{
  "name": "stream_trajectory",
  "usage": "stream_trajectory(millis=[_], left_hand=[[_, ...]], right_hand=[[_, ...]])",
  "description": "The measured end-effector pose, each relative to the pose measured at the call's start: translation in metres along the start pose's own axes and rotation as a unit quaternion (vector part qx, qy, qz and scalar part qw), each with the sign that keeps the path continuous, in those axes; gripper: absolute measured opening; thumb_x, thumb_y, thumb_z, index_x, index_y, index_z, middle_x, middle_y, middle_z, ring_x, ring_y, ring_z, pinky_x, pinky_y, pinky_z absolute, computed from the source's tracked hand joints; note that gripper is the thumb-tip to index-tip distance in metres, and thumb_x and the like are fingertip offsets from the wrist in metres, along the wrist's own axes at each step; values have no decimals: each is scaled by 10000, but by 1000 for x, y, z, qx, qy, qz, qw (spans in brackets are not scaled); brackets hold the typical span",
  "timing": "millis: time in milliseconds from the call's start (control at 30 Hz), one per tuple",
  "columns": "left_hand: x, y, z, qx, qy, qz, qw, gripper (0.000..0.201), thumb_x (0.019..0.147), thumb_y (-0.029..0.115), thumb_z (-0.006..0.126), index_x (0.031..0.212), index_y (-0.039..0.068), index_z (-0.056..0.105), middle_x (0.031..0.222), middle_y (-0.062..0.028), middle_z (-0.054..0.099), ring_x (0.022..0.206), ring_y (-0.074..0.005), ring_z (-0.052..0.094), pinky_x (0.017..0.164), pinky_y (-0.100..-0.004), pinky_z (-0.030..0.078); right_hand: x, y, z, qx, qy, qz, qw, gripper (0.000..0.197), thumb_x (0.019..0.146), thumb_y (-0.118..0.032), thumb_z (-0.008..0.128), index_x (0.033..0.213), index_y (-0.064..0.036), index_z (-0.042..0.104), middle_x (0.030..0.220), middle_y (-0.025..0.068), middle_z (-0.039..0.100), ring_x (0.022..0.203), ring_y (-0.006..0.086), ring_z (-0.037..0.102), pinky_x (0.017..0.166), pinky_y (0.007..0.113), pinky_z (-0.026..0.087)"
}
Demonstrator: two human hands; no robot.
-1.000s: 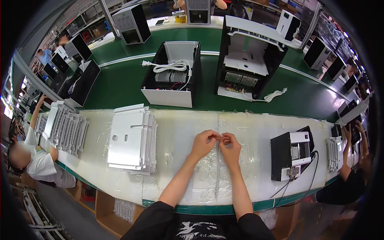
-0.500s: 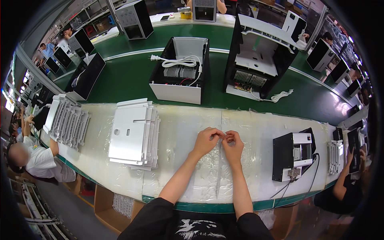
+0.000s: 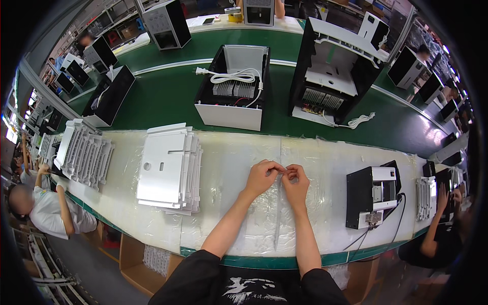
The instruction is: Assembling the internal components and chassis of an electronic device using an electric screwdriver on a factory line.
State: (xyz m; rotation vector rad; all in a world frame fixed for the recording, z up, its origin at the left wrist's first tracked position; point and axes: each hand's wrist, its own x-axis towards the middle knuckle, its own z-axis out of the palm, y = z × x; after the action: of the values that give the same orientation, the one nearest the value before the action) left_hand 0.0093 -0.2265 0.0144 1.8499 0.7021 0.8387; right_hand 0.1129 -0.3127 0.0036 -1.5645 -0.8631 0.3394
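My left hand and my right hand meet over the middle of the film-covered table. Thumb and forefinger are pinched on each, and the fingertips almost touch. Whatever lies between them, if anything, is too small to make out. To the left of my hands is a stack of white panels, the top one with a round hole and two slots. A black and white machine with a dark cable stands to the right.
Beyond the table, a green conveyor carries an open black and white housing with a coiled white cord, plus a taller upright housing. Ribbed white parts are stacked at far left beside a co-worker. Another person works at right.
The nearer housings on the conveyor have shifted slightly right, while those across it moved slightly left. The left co-worker's arm has drawn back. My hands are nearly still, both pinched as before.
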Motion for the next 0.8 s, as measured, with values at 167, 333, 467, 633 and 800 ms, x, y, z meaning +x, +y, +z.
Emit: stream_trajectory(millis=[167, 333, 467, 633, 800], left_hand=[[0, -3, -5, -6, 0, -3, 1000, 216, 748, -39, 519, 839, 43, 696, 785, -101, 663, 735, -206, 646, 667, -290, 500], [-1, -5, -13, -12, 1, -1, 1000, 213, 751, -38, 519, 838, 43, 696, 791, -100, 666, 738, -200, 646, 663, -286, 496], [-2, -5, -20, -3, -4, -13, 1000, 210, 754, -34, 522, 842, 43, 696, 789, -98, 665, 743, -196, 645, 666, -286, 496], [-4, -9, -27, -3, -3, -12, 1000, 208, 759, -32, 523, 848, 42, 695, 788, -96, 662, 746, -197, 644, 668, -285, 494], [-5, -12, -34, -4, -2, -19, 1000, 213, 757, -38, 524, 848, 44, 698, 799, -97, 660, 754, -193, 642, 669, -282, 492]], right_hand=[[-1, 0, 7, -4, 1, -3, 1000, 193, 720, 19, 642, 904, -10, 594, 724, 45, 607, 620, 91, 525, 597, 226, 442], [-3, -3, 14, -1, 2, -7, 1000, 192, 719, 20, 639, 903, -10, 595, 729, 45, 605, 613, 92, 524, 593, 226, 442], [-4, -7, 20, -3, -3, -4, 1000, 183, 727, 26, 629, 902, -9, 590, 736, 34, 597, 635, 82, 512, 607, 217, 434], [-6, -6, 28, 0, 0, -10, 1000, 176, 725, 17, 633, 895, -15, 598, 722, 41, 597, 617, 93, 518, 593, 228, 438], [-8, -11, 35, 2, -1, -8, 1000, 170, 728, 18, 635, 891, -16, 597, 722, 38, 596, 618, 91, 514, 591, 227, 436]])
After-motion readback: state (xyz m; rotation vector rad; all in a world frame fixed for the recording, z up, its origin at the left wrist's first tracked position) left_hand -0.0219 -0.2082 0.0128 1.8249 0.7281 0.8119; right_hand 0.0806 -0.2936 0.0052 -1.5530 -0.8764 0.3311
